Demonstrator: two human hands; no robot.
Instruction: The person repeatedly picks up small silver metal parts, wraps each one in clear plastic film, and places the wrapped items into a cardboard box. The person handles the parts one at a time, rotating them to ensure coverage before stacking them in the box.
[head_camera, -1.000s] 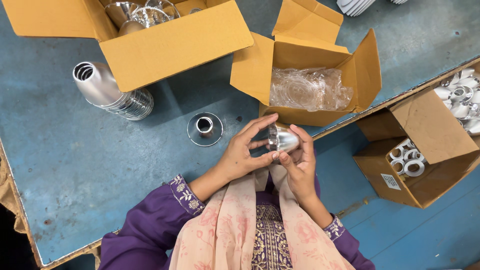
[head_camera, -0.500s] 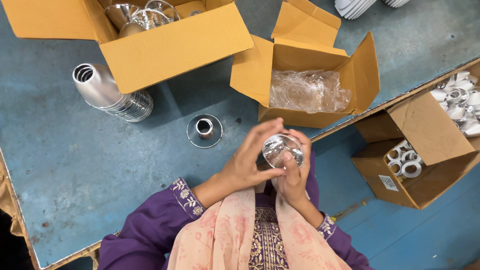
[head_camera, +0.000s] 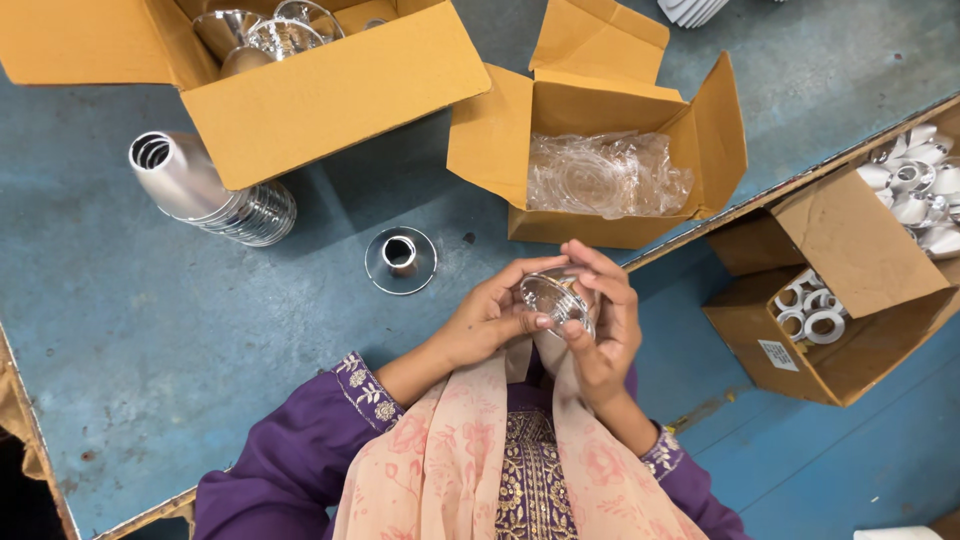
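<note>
since a moment ago we have tilted the reflector (head_camera: 556, 298) so its round, shiny silver face shows; left hand (head_camera: 490, 318) and right hand (head_camera: 606, 322) both clamp its rim, above the table (head_camera: 150, 340) edge.

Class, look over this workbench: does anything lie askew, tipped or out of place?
One thing: the stack of silver cones lies on its side on the blue table, beside the big box. A single silver reflector sits alone, mouth down. Nothing looks spilled or damaged.
</note>
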